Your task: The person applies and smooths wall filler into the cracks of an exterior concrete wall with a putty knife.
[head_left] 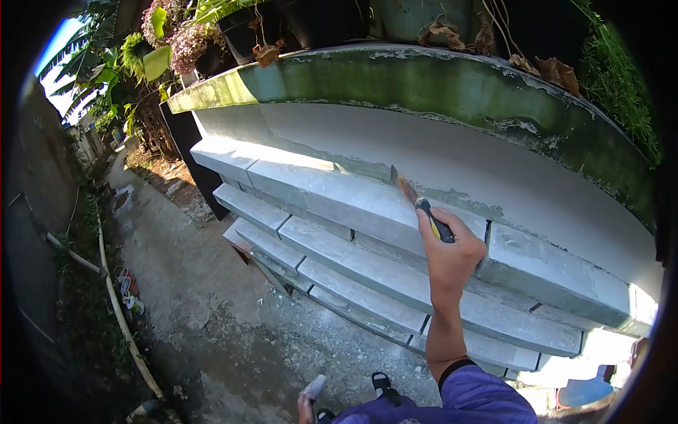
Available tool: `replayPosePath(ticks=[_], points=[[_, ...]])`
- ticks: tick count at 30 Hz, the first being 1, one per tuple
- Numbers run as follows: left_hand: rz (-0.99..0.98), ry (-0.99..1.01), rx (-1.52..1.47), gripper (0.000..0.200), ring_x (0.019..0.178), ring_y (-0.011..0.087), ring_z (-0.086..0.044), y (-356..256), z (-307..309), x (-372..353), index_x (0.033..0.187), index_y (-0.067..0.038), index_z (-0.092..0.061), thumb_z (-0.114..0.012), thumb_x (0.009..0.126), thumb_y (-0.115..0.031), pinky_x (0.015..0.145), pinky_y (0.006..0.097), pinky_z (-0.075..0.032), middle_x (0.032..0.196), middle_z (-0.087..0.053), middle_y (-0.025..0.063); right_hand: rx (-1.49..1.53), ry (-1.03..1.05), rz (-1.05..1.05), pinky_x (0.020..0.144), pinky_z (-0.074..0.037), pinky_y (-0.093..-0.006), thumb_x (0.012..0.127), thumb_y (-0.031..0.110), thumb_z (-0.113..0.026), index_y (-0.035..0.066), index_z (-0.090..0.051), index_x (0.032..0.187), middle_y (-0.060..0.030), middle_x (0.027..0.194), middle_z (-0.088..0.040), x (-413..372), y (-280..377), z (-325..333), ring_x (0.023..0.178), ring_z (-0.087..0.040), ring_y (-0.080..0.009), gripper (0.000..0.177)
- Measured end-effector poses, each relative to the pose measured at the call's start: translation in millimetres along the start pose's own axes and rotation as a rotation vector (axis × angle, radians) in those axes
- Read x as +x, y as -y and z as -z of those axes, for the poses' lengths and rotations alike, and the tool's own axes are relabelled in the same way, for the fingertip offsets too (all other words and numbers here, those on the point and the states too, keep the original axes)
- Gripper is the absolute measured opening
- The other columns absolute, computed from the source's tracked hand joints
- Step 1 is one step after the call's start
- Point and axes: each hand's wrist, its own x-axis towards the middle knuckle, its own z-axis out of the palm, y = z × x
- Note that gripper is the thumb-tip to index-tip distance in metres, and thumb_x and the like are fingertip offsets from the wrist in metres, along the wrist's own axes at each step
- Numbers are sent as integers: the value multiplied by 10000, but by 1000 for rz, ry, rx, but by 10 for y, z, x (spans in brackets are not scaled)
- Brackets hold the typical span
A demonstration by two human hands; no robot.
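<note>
My right hand (455, 247) is wrapped round the black and yellow handle of a putty knife (407, 189). Its rusty, stained blade points up and left, at the joint between the pale wall (452, 152) and the top course of grey blocks (332, 187). Greenish-grey patches run along that joint near the blade. Low in the view, my left hand (306, 411) is partly cut off by the edge. It grips a flat, whitish object (314, 386) whose kind I cannot make out.
A mossy concrete ledge (304, 81) overhangs the wall, bearing potted plants and dry leaves. Stepped grey blocks (353, 265) project below. A concrete path (191, 311) runs at left, beside a long pipe (120, 311). A blue tub (585, 392) is at lower right.
</note>
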Motion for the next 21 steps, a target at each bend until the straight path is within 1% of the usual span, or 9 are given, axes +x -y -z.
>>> replayPosePath(ticks=[2, 5, 6, 9, 12, 15, 18, 21], points=[[7, -10, -3, 392, 1094, 209, -587, 18, -34, -58, 1272, 70, -572, -520, 1005, -211, 972, 345, -448, 1196, -636, 138, -73, 105, -30, 678, -570, -314, 779, 128, -836, 13, -753, 880, -121, 863, -759, 27, -90, -222, 735, -742, -265, 174], [1, -32, -6, 393, 1096, 210, -586, 34, -54, -75, 1274, 69, -570, -520, 1004, -212, 974, 345, -447, 1199, -634, 138, -5, 84, 75, 691, -572, -314, 772, 123, -839, 17, -753, 880, -114, 873, -760, 2, -29, -345, 758, -745, -263, 174], [0, -42, -13, 393, 1097, 210, -585, 31, -81, -78, 1275, 69, -570, -520, 1004, -212, 974, 345, -447, 1200, -634, 138, 72, 31, 58, 720, -574, -323, 780, 125, -828, 26, -754, 890, -111, 887, -760, -22, 43, -275, 777, -743, -280, 166], [9, -81, -24, 395, 1100, 210, -584, 95, -110, -147, 1277, 68, -568, -520, 1004, -213, 975, 346, -446, 1203, -632, 138, 100, 21, 0, 748, -568, -344, 803, 132, -810, 40, -760, 913, -113, 891, -758, -46, 79, -256, 793, -734, -297, 151], [10, -117, -23, 396, 1102, 210, -583, 174, -108, -238, 1279, 68, -566, -521, 1004, -214, 977, 346, -445, 1205, -630, 138, -90, 250, -82, 758, -563, -366, 822, 120, -792, 30, -759, 941, -129, 910, -748, 60, -52, -541, 806, -725, -312, 153], [2, -154, -46, 398, 1105, 211, -581, 193, -197, -214, 1281, 67, -564, -521, 1004, -215, 978, 347, -445, 1208, -628, 138, 105, 187, -2, 758, -554, -376, 843, 116, -764, 19, -759, 994, -152, 939, -733, 43, -33, -534, 811, -714, -321, 179], [-1, -190, -66, 399, 1107, 211, -580, 225, -311, -215, 1283, 66, -562, -521, 1004, -215, 979, 347, -444, 1211, -626, 138, 69, 340, -78, 749, -549, -375, 857, 102, -738, 17, -756, 1046, -161, 958, -721, 65, -1, -491, 814, -711, -330, 209], [-4, -207, -96, 400, 1109, 211, -579, 263, -479, -192, 1285, 66, -560, -521, 1003, -216, 980, 347, -443, 1213, -624, 138, 11, 398, -36, 745, -543, -373, 861, 88, -725, 8, -756, 1058, -170, 946, -728, 161, 5, -459, 819, -713, -334, 215]])
